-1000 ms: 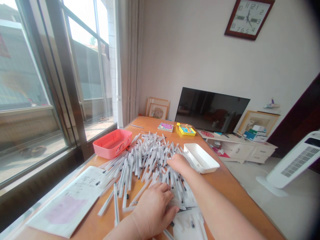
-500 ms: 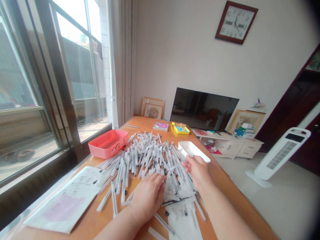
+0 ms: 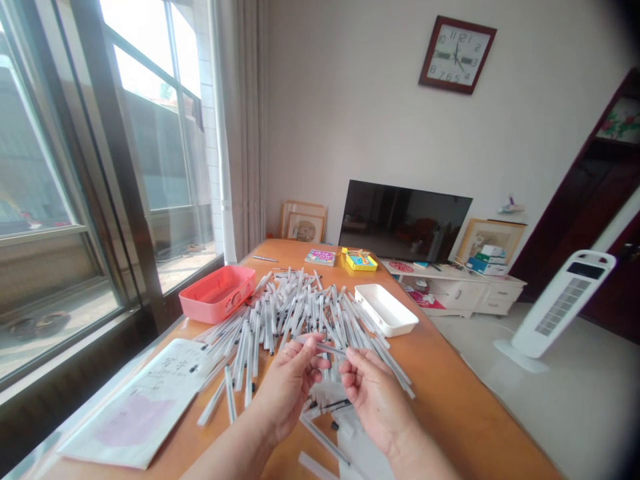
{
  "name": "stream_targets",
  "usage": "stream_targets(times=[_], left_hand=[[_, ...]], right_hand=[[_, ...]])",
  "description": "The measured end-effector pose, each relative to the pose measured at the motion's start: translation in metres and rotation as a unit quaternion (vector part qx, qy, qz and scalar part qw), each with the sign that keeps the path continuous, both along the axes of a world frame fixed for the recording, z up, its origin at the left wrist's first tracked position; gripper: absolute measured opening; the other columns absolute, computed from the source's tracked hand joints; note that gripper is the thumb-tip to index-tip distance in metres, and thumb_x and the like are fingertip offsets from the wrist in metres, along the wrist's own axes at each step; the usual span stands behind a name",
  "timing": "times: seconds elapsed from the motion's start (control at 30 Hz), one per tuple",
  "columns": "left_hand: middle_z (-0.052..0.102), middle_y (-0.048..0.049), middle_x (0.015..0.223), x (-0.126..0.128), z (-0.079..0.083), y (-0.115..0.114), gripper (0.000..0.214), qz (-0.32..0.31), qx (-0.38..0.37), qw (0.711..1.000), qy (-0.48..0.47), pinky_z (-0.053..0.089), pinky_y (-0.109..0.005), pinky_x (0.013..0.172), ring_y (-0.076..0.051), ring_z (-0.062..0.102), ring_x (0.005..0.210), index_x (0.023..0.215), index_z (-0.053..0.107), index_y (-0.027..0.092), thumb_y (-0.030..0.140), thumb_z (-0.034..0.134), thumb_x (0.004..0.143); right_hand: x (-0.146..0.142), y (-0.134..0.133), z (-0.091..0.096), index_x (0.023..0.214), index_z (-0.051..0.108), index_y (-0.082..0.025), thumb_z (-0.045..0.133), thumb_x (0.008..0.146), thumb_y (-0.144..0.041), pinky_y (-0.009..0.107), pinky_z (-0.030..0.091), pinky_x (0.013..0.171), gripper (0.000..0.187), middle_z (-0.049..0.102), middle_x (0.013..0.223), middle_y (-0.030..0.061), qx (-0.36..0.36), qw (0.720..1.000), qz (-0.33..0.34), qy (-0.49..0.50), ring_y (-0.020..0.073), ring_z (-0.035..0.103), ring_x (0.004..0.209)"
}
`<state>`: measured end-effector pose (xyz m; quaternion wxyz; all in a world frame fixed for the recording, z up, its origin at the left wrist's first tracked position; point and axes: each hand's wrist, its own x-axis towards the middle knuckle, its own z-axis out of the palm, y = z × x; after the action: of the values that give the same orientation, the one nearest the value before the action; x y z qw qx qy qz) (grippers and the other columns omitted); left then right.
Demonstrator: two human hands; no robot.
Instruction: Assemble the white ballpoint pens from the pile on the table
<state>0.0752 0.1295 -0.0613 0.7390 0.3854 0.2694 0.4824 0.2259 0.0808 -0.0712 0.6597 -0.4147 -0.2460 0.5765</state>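
A thin pen (image 3: 330,349) with a translucent barrel lies crosswise between my two hands, above the front of a large pile. Thumb and fingers of my left hand (image 3: 295,370) pinch its left end. My right hand (image 3: 373,390) grips the right end, fingers curled. The pile of pens (image 3: 295,307), pale and translucent with black tips or caps, spreads over the wooden table ahead of both hands. Beneath my wrists lie a few loose pens (image 3: 325,437) and a white sheet (image 3: 365,453); my hands partly hide this area.
A red plastic box (image 3: 217,293) stands left of the pile, a white tray (image 3: 387,310) right of it. A printed booklet (image 3: 135,407) lies at the front left. Farther back on the table are a colourful booklet (image 3: 320,257), a yellow box (image 3: 361,261) and a single pen (image 3: 265,259).
My right hand has come from beside the white tray toward the middle, bringing the pen. My left hand has lifted off the pile and now pinches the pen's other end.
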Motion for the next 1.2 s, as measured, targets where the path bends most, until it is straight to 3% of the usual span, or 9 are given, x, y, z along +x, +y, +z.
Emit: stream_targets(times=[0.13,0.23,0.37,0.5,0.63,0.83,0.97,1.2], left_hand=[[0.069,-0.0079,0.101,-0.004,-0.004,0.006,0.038,0.032,-0.015,0.999,-0.026,0.051,-0.024,0.067,-0.012,0.065,0.076,0.102,0.066,0.015,0.044,0.075,0.079],[0.069,-0.0072,0.101,-0.003,-0.005,0.006,0.037,0.015,-0.009,1.0,-0.022,0.051,-0.024,0.067,-0.012,0.065,0.075,0.103,0.065,0.016,0.043,0.075,0.079],[0.069,-0.0086,0.103,0.001,-0.003,0.001,0.036,-0.033,-0.004,0.999,-0.008,0.049,-0.024,0.068,-0.012,0.064,0.076,0.106,0.065,0.016,0.041,0.073,0.082],[0.069,-0.0068,0.099,0.002,-0.005,-0.001,0.027,-0.02,0.007,1.0,0.007,0.047,-0.022,0.067,-0.01,0.06,0.073,0.1,0.064,0.015,0.04,0.067,0.088],[0.066,-0.0043,0.09,0.002,-0.006,0.001,0.026,0.004,0.001,1.0,-0.001,0.046,-0.02,0.065,-0.008,0.056,0.069,0.097,0.064,0.015,0.039,0.067,0.088],[0.063,-0.0015,0.081,0.004,-0.008,0.0,0.026,0.033,-0.017,0.999,-0.002,0.046,-0.018,0.062,-0.007,0.056,0.066,0.095,0.064,0.015,0.039,0.068,0.087],[0.062,-0.0014,0.08,0.005,-0.007,-0.001,0.027,0.055,-0.034,0.998,0.002,0.046,-0.017,0.06,-0.007,0.056,0.065,0.094,0.064,0.014,0.039,0.07,0.086],[0.06,-0.0012,0.077,0.006,-0.001,-0.004,0.022,0.078,-0.061,0.995,0.005,0.048,-0.016,0.058,-0.007,0.057,0.063,0.09,0.062,0.013,0.033,0.071,0.084]], right_hand=[[0.004,-0.002,0.004,0.087,0.062,-0.018,0.069,0.086,-0.046,0.015,0.025,0.04,0.03,0.063,0.066,-0.0003,-0.005,0.994,0.094,-0.059,0.0046,0.045,0.045],[0.006,-0.005,0.003,0.091,0.062,-0.016,0.064,0.089,-0.05,0.016,0.018,0.04,0.034,0.062,0.064,-0.0006,-0.008,0.985,0.142,-0.1,0.0036,0.041,0.042],[0.005,-0.008,-0.001,0.088,0.06,-0.016,0.059,0.091,-0.052,0.017,0.017,0.04,0.036,0.062,0.063,-0.0009,-0.013,0.979,0.157,-0.133,0.0042,0.04,0.041],[0.0,-0.01,-0.001,0.084,0.058,-0.017,0.051,0.095,-0.055,0.018,0.023,0.041,0.04,0.061,0.062,-0.0017,0.022,0.963,0.146,-0.226,0.0052,0.042,0.041],[-0.006,-0.011,-0.001,0.089,0.06,-0.02,0.043,0.098,-0.055,0.021,0.036,0.046,0.04,0.06,0.063,-0.0022,0.058,0.919,0.102,-0.377,0.0084,0.048,0.044],[-0.007,-0.011,-0.001,0.097,0.063,-0.024,0.039,0.101,-0.045,0.025,0.04,0.051,0.031,0.062,0.066,-0.0001,0.097,0.834,0.046,-0.542,0.0152,0.057,0.053],[-0.008,-0.013,0.006,0.102,0.063,-0.022,0.04,0.101,-0.034,0.027,0.042,0.059,0.027,0.068,0.078,0.0038,0.145,0.787,0.012,-0.6,0.0183,0.061,0.067],[-0.013,-0.015,0.012,0.109,0.061,-0.021,0.038,0.101,-0.027,0.026,0.041,0.063,0.025,0.07,0.086,0.0045,0.166,0.742,-0.008,-0.65,0.0188,0.065,0.074]])
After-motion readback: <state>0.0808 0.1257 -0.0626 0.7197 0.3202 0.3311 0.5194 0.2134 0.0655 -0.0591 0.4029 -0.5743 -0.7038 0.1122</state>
